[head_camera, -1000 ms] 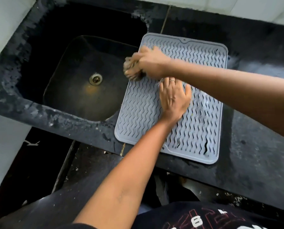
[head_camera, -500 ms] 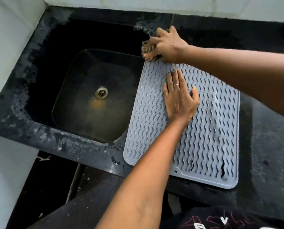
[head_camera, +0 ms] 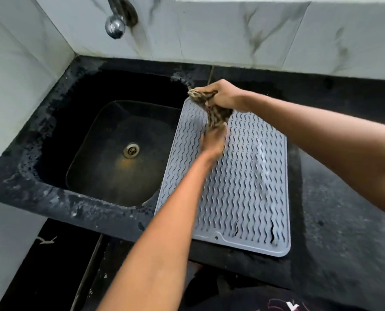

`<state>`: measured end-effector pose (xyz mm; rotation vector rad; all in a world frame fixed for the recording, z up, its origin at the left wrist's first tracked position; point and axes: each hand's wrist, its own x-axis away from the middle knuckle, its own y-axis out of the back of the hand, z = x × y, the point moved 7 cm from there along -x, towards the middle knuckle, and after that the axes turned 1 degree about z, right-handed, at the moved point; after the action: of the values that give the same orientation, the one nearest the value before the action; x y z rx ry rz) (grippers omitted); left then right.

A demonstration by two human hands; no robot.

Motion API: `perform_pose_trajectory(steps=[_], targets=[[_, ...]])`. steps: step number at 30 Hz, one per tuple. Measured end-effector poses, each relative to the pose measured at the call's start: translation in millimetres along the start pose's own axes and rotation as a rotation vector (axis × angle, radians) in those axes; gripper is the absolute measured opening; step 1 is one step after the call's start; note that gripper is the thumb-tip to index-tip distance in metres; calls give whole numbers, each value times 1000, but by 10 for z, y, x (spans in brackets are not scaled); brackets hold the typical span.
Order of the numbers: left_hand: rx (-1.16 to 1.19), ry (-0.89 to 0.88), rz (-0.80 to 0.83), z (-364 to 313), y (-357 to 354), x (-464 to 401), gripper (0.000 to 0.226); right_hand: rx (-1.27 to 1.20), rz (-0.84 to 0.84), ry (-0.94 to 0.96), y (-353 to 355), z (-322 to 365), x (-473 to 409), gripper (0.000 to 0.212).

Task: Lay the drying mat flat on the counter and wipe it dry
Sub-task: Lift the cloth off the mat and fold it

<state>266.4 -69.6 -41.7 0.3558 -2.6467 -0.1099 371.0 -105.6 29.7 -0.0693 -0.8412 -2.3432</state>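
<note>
My left hand (head_camera: pixel 212 140) is a blur at frame centre, fingers lost in the cloth (head_camera: pixel 211 108). My forearms hide the mat's (head_camera: pixel 243 187) far corner and left edge. The tap (head_camera: pixel 117 19) is cut off at the top, and my right arm runs out at the right edge.

We take the mat (head_camera: pixel 243 187) as our landmark. To its right we see bare counter (head_camera: pixel 344 198), open for a hand to pass. To its left the sink (head_camera: pixel 119 153) drops away, nothing in it but the drain (head_camera: pixel 131 150). Beyond its far edge the tiled wall (head_camera: pixel 231 30) closes us off, with the tap (head_camera: pixel 115 25) overhanging the sink's back. Over its far left corner both hands and the cloth (head_camera: pixel 211 108) block the way.
</note>
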Motion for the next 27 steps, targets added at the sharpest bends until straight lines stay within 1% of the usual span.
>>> perform_pose_trajectory(steps=[1,3,4,5,7,8,9,11,13,15,16,17,19,20,21,23,25,27], targets=[[139,47,-53,-19,71,2,32,-55,-18,15,46,33,106,54],[528,120,-139,-136,287,65,28,-176,-78,29,152,103,318,55],[629,123,-130,-222,390,117,28,-228,-105,30,178,130,440,55],[680,108,-68,-363,415,196,33,-262,-129,42,211,184,570,54],[611,51,102,-614,353,319,42,-323,-132,73,194,300,786,51],[536,7,151,-724,313,388,39,-371,-122,94,178,358,893,49],[468,-41,157,-827,286,464,34,-427,-111,115,179,416,1007,45],[412,-121,73,-1006,332,606,31,-516,-118,142,298,521,1215,35],[467,-169,51,-1133,368,729,33,-566,-206,144,543,594,1378,24],[506,-202,109,-1256,356,862,33,-545,-339,127,811,628,1495,22],[505,-222,147,-1334,342,923,33,-510,-372,120,917,665,1537,22],[492,-241,181,-1393,330,972,34,-489,-352,107,955,692,1549,27],[421,-310,233,-1559,294,1096,32,-510,-241,119,986,796,1611,42],[385,-344,245,-1635,279,1144,30,-513,-208,144,1006,854,1650,43],[352,-377,236,-1711,267,1197,28,-488,-215,182,1052,922,1701,39],[332,-424,181,-1828,313,1245,30,-439,-307,251,1165,1041,1775,30],[298,-500,109,-1930,395,1293,38,-418,-395,324,1273,1145,1854,22],[227,-552,70,-2025,460,1328,45,-398,-431,367,1343,1212,1899,13]])
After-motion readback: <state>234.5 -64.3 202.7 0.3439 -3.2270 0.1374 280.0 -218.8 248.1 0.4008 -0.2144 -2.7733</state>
